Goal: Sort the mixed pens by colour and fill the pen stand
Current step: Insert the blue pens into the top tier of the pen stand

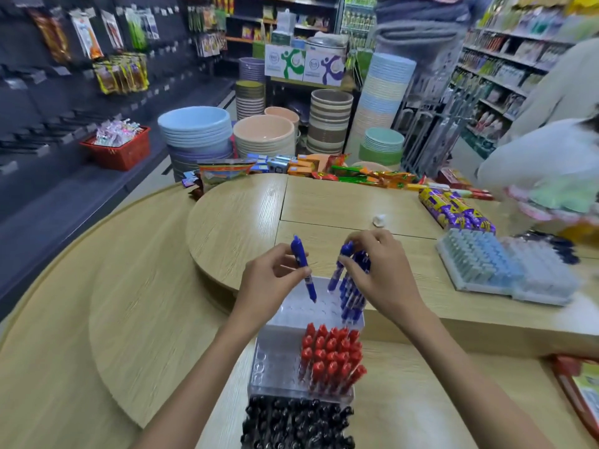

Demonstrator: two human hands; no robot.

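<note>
Pen stand [275, 361], a clear stepped block, sits on the wooden counter [146, 319] straight ahead, between the two forearms. Its nearest tier is packed with black pens [296, 422]. The middle tier holds red pens [332, 354] on its right part, with bare holes to their left. On the far, highest tier, blue pens [351, 303] stand only along the right side, and the holes to their left are open.

The left hand [269, 286] pinches a blue pen [299, 254] between thumb and fingers. The pen's long axis is nearly upright, top leaning slightly left and away, with its tip just above those open far-tier holes. This hand looks nearer to the gap, so the coming move is likely a short downward push into a hole.

The right hand [379, 273] grips a second blue pen [337, 270] beside the standing blue ones, tip down and tilted right.
</note>
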